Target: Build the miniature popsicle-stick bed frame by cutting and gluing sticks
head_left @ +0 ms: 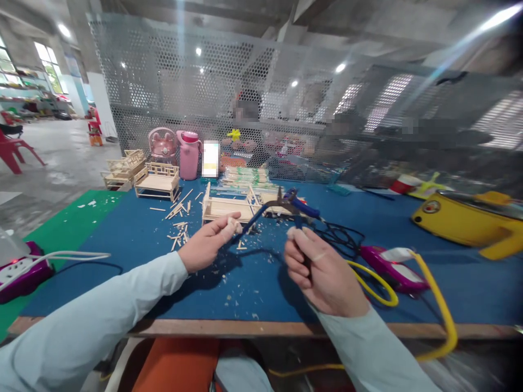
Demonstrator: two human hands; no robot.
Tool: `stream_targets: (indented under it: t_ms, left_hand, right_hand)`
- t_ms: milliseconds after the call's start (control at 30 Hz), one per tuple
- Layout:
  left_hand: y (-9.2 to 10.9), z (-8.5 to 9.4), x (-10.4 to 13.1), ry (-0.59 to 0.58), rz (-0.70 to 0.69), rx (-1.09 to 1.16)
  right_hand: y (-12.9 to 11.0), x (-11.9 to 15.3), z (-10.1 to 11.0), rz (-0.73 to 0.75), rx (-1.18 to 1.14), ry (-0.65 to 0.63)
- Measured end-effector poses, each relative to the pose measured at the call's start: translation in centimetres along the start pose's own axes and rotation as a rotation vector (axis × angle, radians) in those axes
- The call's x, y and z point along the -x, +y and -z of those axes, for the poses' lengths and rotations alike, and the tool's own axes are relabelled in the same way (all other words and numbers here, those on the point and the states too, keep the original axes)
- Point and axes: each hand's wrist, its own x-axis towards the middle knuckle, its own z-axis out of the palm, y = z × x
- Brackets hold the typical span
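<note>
My right hand point(318, 261) is closed around one dark blue handle of a pair of pliers point(281, 202), held above the blue table. The plier handles are spread wide, and the other handle slants down to the left, toward my left fingertips. My left hand point(210, 239) has its thumb and fingers pressed together, with a whitish covering on the thumb tip. Whether it touches that handle or pinches something small cannot be made out. Just behind the left hand stands a small wooden bench model point(229, 208). Another wooden piece point(278, 204) lies partly hidden behind the pliers.
Finished-looking miniature benches point(157, 182) and a pink flask point(189, 155) stand at the back left. Loose sticks point(180, 207) and shavings lie about. A blue tool point(304, 207), purple power strip point(394, 269), yellow cable point(443, 305) and yellow appliance point(461, 220) occupy the right. A perforated screen point(183, 81) stands behind.
</note>
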Motion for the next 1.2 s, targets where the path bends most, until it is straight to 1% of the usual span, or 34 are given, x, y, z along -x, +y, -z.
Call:
stream_targets:
  t_ms: [67,100,167,200,233,333,367,400,467,533,600,667,733,767,867,967,1067,1200]
  left_hand:
    - [0.2,-0.3,0.3,-0.102,0.140,0.181]
    - [0.3,-0.5,0.5,-0.145,0.190,0.258]
    - [0.6,-0.9,0.8,-0.192,0.225,0.353]
    - [0.8,-1.1,1.0,-0.204,0.214,0.374]
    - [0.9,-1.3,1.1,-0.218,0.198,0.382]
    - [0.9,-1.6,1.3,-0.281,0.178,0.330]
    - [0.8,-1.6,1.3,-0.298,0.168,0.293]
    - [0.7,-1.5,1.3,-0.311,0.160,0.255]
    - [0.4,-1.4,1.3,-0.313,0.157,0.206]
    - [0.1,-1.4,1.2,-0.268,0.175,0.223]
    - [0.0,-1.3,0.9,-0.160,0.184,0.250]
    - [0.0,-1.1,0.6,-0.021,0.170,0.234]
    - [0.1,-0.8,0.2,0.074,0.143,0.184]
    - [0.1,-0.7,0.1,0.096,0.130,0.165]
    - [0.3,-0.5,-0.1,0.099,0.116,0.135]
    - [0.3,-0.6,-0.1,0.097,0.128,0.107]
    - [0.2,-0.6,0.0,0.094,0.120,0.073]
    - [0.1,-0.5,0.0,0.098,0.098,0.044]
  right_hand:
    - [0.8,-0.2,-1.1,-0.012,-0.117,-0.040]
    - [1.2,-0.4,-1.5,0.018,-0.158,-0.035]
    - [2.2,-1.1,-2.1,0.102,-0.220,-0.016]
    - [2.7,-1.4,-2.3,0.117,-0.235,-0.046]
    - [3.0,-1.7,-2.4,0.102,-0.234,-0.116]
    - [3.5,-2.0,-2.6,-0.003,-0.144,-0.438]
    - [3.5,-2.0,-2.6,-0.006,-0.098,-0.506]
    - [3.3,-2.0,-2.6,0.016,-0.057,-0.535]
    - [2.9,-1.8,-2.4,0.079,0.017,-0.522]
    - [2.2,-1.9,-1.9,0.119,0.096,-0.464]
    - [1.4,-2.1,-1.1,0.155,0.186,-0.385]
    - [0.7,-2.4,-0.1,0.198,0.333,-0.301]
    - [0.2,-2.6,0.8,0.229,0.568,-0.245]
    - [0.1,-2.6,1.1,0.244,0.699,-0.231]
    - [0.3,-2.3,1.4,0.322,1.002,-0.242]
    - [0.7,-1.8,1.0,0.375,1.169,-0.259]
    - [0.8,-1.5,0.6,0.394,1.255,-0.276]
    - [0.7,-1.4,0.6,0.436,1.295,-0.272]
